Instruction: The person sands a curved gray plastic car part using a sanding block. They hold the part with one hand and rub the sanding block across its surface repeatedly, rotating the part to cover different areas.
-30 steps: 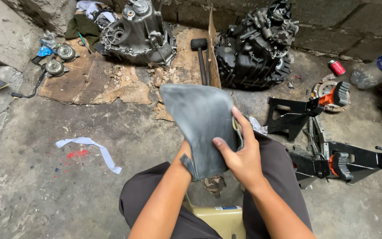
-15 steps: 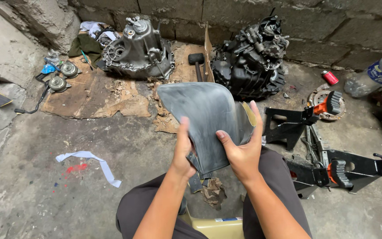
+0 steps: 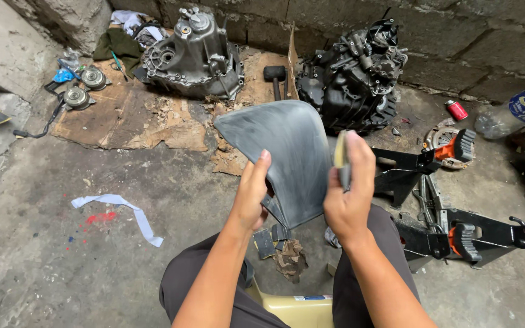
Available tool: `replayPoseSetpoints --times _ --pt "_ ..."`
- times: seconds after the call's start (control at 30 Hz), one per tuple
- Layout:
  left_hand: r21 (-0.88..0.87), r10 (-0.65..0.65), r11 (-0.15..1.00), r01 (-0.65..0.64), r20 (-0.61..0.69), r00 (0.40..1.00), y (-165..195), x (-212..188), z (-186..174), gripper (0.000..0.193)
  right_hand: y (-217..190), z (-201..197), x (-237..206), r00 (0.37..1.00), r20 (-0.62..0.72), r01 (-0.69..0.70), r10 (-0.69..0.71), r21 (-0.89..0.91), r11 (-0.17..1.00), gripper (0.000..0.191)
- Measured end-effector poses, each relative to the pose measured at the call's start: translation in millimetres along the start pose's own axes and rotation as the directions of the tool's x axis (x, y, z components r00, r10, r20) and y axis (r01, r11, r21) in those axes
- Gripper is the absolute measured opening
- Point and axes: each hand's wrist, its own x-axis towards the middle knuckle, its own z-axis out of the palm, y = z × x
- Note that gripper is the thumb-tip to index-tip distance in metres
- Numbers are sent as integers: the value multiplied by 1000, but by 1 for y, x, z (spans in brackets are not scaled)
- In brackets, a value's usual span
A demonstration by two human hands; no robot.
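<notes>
Grey curved panel (image 3: 284, 158) held up over the lap, near centre of scene. Left hand (image 3: 251, 193) closed on its left lower edge; right hand (image 3: 349, 188) closed on its right edge, pinching a small pale piece (image 3: 339, 149). Far behind on cardboard (image 3: 123, 118): gearbox housing (image 3: 192, 58) left, dark engine block (image 3: 353, 76) right, mallet (image 3: 274, 78) between.

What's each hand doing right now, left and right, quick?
Left hand: closed on the lower left edge of the grey curved panel, fingers against its face.
Right hand: closed on the panel's right edge.
</notes>
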Motion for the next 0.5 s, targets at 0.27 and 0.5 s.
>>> replayPoseSetpoints --times 0.27,0.5 --pt "-11 101 995 -101 64 993 3 9 -17 44 11 -23 7 899 277 -421 339 761 493 31" --pt "-75 56 996 -51 74 996 7 1 -9 44 15 -30 20 817 400 -553 415 745 372 50"
